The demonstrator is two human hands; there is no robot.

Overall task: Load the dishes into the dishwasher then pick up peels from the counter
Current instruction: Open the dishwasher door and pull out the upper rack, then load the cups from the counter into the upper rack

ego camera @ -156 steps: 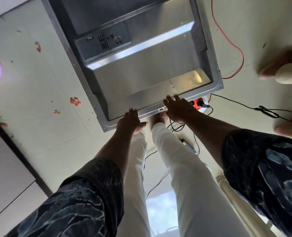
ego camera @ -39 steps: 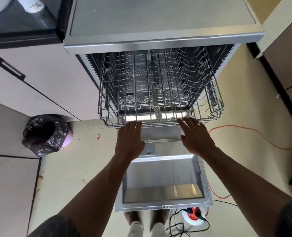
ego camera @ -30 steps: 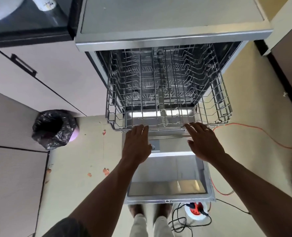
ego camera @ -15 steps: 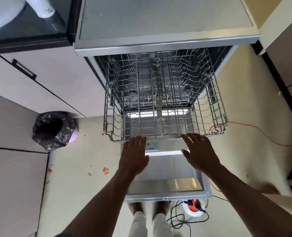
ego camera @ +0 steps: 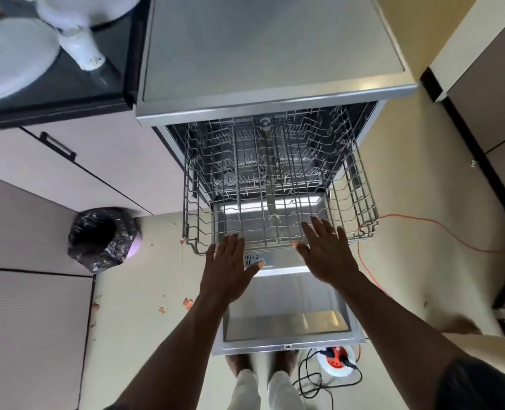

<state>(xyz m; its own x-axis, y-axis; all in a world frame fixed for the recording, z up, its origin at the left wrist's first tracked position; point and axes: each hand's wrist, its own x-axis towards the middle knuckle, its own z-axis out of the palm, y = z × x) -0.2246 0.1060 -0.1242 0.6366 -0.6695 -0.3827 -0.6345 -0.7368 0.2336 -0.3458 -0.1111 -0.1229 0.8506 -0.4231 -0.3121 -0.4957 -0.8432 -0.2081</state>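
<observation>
My left hand (ego camera: 229,270) and right hand (ego camera: 328,255) lie flat, fingers straight, holding nothing, at the front rim of the rack (ego camera: 361,202) pulled out of the dishwasher (ego camera: 269,54) above its lowered door (ego camera: 286,329) and the pale floor (ego camera: 144,291), while white dishes (ego camera: 11,57) sit on the dark counter (ego camera: 76,81).

The rack (ego camera: 270,184) sits above the lowered door (ego camera: 286,294); a bin (ego camera: 103,238) stands left of both, and what seems a cable reel (ego camera: 335,358) lies before the door.

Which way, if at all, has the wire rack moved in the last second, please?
Yes. The wire rack has slid out toward the camera: its front rim now nearly reaches the detergent dispenser on the open door, earlier well clear of it.
</observation>
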